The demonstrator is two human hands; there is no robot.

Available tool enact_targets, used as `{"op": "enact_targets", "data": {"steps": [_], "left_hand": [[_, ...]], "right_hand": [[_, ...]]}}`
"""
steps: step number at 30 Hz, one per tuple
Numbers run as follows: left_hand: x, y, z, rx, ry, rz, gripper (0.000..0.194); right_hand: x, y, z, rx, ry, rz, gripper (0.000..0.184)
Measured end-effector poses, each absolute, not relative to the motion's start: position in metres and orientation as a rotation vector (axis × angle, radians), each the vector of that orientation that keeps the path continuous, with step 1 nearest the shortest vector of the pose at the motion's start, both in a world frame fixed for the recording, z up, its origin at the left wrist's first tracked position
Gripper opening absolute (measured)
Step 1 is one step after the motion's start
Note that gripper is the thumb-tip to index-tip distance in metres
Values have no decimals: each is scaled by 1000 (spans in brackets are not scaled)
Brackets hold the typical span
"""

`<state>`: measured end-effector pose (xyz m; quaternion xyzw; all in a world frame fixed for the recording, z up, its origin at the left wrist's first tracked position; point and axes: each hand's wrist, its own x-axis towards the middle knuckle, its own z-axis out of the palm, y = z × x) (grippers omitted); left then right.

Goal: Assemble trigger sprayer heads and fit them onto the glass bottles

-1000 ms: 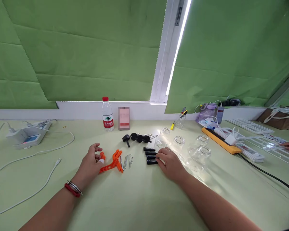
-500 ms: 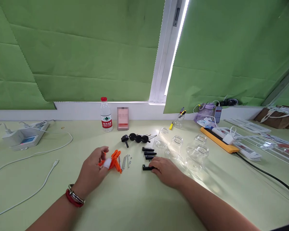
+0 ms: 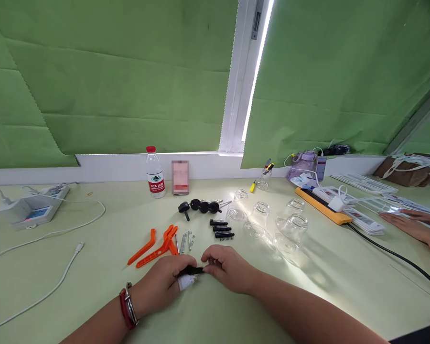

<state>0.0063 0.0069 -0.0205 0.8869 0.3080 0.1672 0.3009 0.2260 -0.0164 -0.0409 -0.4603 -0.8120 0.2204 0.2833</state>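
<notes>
Near the front of the table, my left hand [image 3: 165, 278] is closed around a small black plastic rod-like part [image 3: 194, 270], its thumb on top and a white wrapping on one finger. The fingertips of my right hand [image 3: 231, 270] pinch the right end of that part. Just beyond my hands, several similar black parts with springs [image 3: 222, 230] lie in a stack of rows. Left of them are long screws [image 3: 183, 242] with small nuts [image 3: 192, 240]. Orange plastic handles [image 3: 142, 247] rest by my left hand. Farther back sit black round knobs with stems [image 3: 204, 207].
Several clear glass cups [image 3: 261, 215] stand upside down on the right. Behind are a water bottle [image 3: 155, 174], a pink card [image 3: 180, 177] and a jar with screwdrivers [image 3: 264, 179]. White cables [image 3: 62, 283] cross the left; an orange power strip [image 3: 322, 208] and another person's hands [image 3: 410, 224] are right.
My right hand has drawn one black part out of the row and toward me. My left hand has left the orange handles, moved right and taken hold of that part.
</notes>
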Motion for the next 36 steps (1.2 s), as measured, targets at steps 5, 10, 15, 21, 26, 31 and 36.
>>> {"op": "enact_targets", "data": {"steps": [5,10,15,21,26,31,36], "left_hand": [[1,6,-17,2222,901,642,13],[0,6,-16,2095,988,646,9],[2,8,-19,2034,966,534,12],[4,11,-21,2092,943,444,12],[5,11,-21,2055,895,449,11],[7,9,-23,2013,844,470,11],[9,9,-23,2023,835,477,9]], "right_hand": [[254,2,-43,-1565,-1894,237,15],[266,8,-43,-1749,-1975,122,16],[261,6,-42,-1802,-2062,97,16],[260,7,-47,-1760,-2122,130,18],[253,4,-49,-1653,-2243,175,23],[243,-2,-47,-1546,-2415,134,33],[238,-5,-44,-1440,-2564,71,51]]}}
